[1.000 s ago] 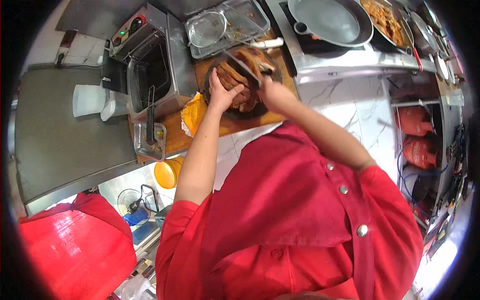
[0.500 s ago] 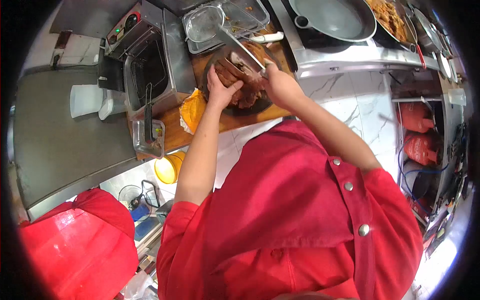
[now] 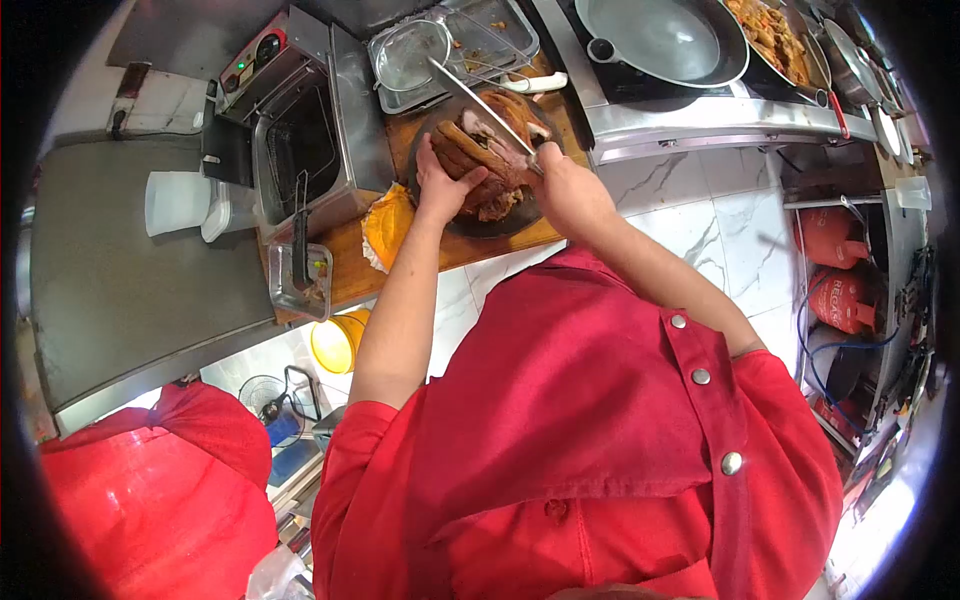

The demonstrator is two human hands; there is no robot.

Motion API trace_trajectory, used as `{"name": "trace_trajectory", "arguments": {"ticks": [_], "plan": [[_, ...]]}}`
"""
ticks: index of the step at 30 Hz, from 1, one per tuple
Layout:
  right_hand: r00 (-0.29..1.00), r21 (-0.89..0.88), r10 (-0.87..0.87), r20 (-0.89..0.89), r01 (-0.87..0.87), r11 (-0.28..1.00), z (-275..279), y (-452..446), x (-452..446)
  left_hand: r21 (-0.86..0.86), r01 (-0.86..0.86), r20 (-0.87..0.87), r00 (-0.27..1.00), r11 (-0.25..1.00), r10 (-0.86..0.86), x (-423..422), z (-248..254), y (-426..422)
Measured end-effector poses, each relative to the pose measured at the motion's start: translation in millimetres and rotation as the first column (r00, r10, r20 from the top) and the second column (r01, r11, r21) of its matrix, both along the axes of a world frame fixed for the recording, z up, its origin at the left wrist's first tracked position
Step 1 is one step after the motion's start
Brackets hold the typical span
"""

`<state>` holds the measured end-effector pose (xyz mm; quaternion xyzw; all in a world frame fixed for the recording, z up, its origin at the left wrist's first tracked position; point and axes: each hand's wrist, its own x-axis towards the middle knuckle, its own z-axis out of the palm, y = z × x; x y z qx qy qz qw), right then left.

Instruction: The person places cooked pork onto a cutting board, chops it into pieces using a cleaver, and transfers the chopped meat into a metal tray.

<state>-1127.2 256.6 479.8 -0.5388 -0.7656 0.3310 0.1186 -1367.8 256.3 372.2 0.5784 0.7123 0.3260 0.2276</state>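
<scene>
A browned piece of roast meat [image 3: 462,158] lies on a dark round board [image 3: 480,227], with pale cut flesh showing near the blade. My left hand [image 3: 443,192] grips its left side, thumb over the front and fingers around the far edge. In my right hand [image 3: 574,195] is a large knife [image 3: 480,104], closed around the handle. The blade runs diagonally across the meat, its tip pointing to the far left. More browned meat [image 3: 512,106] sits on the far side of the blade. How deep the edge sits in the meat cannot be made out.
Behind the board are a metal tray [image 3: 500,30], a strainer [image 3: 412,55] and a white-handled utensil [image 3: 537,83]. A fryer [image 3: 300,140] and yellow cloth [image 3: 384,228] stand left; a large pan [image 3: 660,40] is right. Another person's red clothing [image 3: 160,490] shows lower left.
My right hand has shifted slightly down and right, drawing the knife's handle nearer. The blade now shows narrower and sharper. My left hand stays on the meat.
</scene>
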Motion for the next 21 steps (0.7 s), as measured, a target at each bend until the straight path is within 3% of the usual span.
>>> {"name": "trace_trajectory", "arguments": {"ticks": [3, 5, 7, 9, 13, 16, 21], "plan": [[0.998, -0.051, 0.059, 0.000, -0.059, 0.997, -70, -6, -1, -0.016, -0.015, 0.014, 1.000, 1.000, 0.016, 9, 10, -6], [0.997, -0.100, 0.070, 0.018, -0.068, 0.993, -81, -2, 4, -0.006, -0.034, 0.004, 0.999, 0.999, 0.034, 7, 7, -8], [0.989, -0.002, 0.105, 0.108, -0.105, 0.994, -71, 1, 1, 0.007, -0.071, 0.043, 0.997, 0.997, 0.070, 9, -2, -16], [0.986, -0.041, 0.100, 0.137, -0.096, 0.995, -57, 5, 3, 0.040, -0.042, 0.022, 0.999, 0.998, 0.041, 11, -5, -26], [0.996, 0.023, 0.052, 0.073, -0.054, 0.998, -22, -7, -4, 0.037, -0.045, 0.015, 0.999, 0.998, 0.045, 9, -2, -29], [0.994, 0.026, 0.055, -0.095, -0.052, 0.998, 0, -11, -14, 0.109, -0.001, 0.064, 0.998, 0.994, -0.006, 7, -6, -24], [0.995, -0.063, 0.099, -0.011, -0.100, 0.993, -17, -16, -15, 0.083, -0.014, -0.035, 0.999, 0.996, 0.017, 7, -12, -25]]}}
